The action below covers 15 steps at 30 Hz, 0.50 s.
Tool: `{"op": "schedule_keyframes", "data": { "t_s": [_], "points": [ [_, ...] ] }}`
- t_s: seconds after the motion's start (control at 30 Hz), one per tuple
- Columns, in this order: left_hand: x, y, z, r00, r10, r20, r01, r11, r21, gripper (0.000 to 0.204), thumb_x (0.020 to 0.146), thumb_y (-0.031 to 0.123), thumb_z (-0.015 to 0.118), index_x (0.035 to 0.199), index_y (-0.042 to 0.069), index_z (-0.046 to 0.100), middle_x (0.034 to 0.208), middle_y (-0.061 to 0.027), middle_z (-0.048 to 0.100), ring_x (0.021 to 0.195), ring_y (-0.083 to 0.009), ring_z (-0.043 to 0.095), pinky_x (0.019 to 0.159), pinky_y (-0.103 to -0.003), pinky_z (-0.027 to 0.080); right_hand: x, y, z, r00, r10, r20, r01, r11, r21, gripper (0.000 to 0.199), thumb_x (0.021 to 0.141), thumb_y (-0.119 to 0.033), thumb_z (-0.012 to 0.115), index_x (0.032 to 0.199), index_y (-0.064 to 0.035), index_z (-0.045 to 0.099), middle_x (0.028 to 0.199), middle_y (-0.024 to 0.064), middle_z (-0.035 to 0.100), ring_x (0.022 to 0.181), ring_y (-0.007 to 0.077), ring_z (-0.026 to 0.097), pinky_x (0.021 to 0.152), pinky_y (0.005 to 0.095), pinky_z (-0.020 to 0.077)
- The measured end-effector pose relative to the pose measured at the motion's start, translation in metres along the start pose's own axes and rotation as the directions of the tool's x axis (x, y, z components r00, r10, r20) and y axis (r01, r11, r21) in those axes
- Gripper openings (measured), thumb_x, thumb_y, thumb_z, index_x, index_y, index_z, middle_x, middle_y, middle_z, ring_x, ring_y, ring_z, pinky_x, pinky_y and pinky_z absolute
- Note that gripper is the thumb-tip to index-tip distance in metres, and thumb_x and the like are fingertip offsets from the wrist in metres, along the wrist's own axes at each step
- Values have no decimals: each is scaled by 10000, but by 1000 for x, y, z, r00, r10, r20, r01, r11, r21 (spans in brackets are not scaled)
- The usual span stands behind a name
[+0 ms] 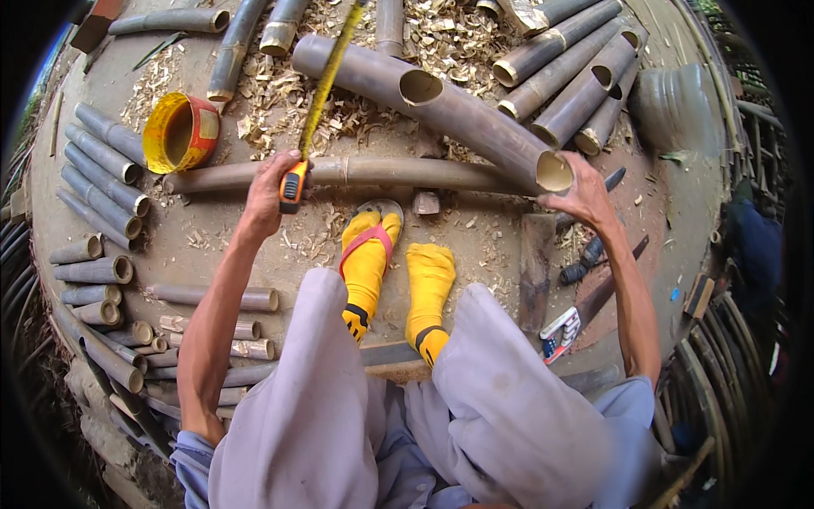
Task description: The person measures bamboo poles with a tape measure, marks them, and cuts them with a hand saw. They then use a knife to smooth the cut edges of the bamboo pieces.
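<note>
My left hand (266,197) is closed around an orange-and-black tape measure (292,185). Its yellow blade (326,89) runs out upward, across the left part of a thick brown bamboo tube (487,127). That tube lies slanted, with an oval cut opening in its upper side and an open end at the right. My right hand (585,193) grips this right end, thumb and fingers at its rim. Beneath the tube a longer bamboo pole (381,172) lies crosswise, partly covered by it, over a small wooden block (426,203).
A yellow-and-red bucket (203,136) stands left, near several short bamboo pieces (106,163). Wood shavings (458,38) cover the far ground. More cut tubes (585,93) lie far right beside a large clear container (676,110). A saw (561,332) lies near my right knee.
</note>
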<state>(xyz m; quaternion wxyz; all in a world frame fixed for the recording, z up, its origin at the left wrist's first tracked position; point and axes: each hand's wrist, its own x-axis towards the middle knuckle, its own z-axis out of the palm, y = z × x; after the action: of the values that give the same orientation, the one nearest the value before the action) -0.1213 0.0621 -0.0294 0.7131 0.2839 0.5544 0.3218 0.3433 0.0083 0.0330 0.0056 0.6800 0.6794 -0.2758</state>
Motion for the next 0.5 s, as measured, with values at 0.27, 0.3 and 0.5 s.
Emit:
{"op": "schedule_keyframes", "data": {
  "t_s": [0.27, 0.3, 0.5],
  "points": [
    [-29, -21, -39, 1000, -12, 15, 13, 995, -97, 352, 920, 381, 489, 940, 42, 581, 714, -56, 596, 589, -137, 581, 529, -272, 496, -90, -58, 72, 956, 186, 228, -294, 637, 712, 976, 606, -542, 704, 1221, 172, 450, 1190, 293, 515, 1105, 335, 524, 934, 355, 428],
    [-32, -25, -42, 1000, -15, 5, 15, 997, -77, 368, 916, 401, 486, 929, 45, 579, 706, -55, 592, 588, -140, 579, 527, -275, 496, -90, -76, 80, 948, 215, 233, -317, 587, 745, 1031, 603, -541, 716, 1252, 199, 407, 1251, 340, 473, 1167, 354, 497, 977, 352, 407],
    [-43, -68, -50, 995, -76, -67, 72, 996, -51, 300, 910, 346, 479, 877, 58, 560, 665, -58, 571, 540, -135, 568, 476, -262, 488, -1, -165, 118, 993, 86, 76, -86, 128, 988, 588, 769, -346, 702, 1094, 120, 551, 988, 93, 635, 862, 105, 588, 778, 243, 477]
  ]
}}
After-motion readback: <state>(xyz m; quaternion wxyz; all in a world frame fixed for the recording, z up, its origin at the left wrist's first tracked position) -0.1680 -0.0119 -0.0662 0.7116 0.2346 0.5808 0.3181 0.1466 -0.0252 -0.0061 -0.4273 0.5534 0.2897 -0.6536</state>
